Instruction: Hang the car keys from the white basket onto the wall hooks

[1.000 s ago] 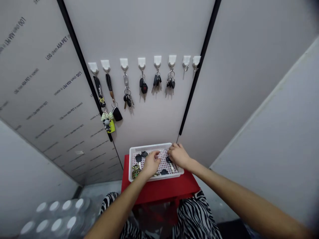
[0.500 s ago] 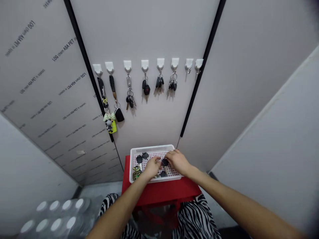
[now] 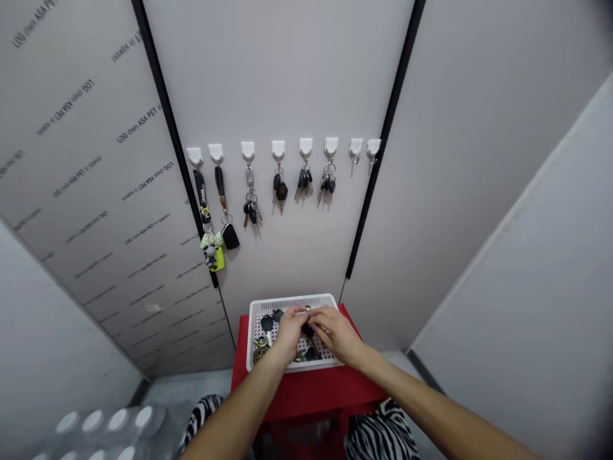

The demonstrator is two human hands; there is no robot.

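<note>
The right hand [image 3: 338, 333] has moved left to meet the left hand [image 3: 287, 335] above the basket [image 3: 292, 302], with the black key [image 3: 310, 332] now between them; the wall hooks [image 3: 278, 150] sit lower in view.

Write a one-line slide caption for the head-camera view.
Left hand and right hand meet at a black key over a white basket beneath wall hooks.

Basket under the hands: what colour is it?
The basket is white with a perforated base; the head view, the only one, shows it best.
</note>
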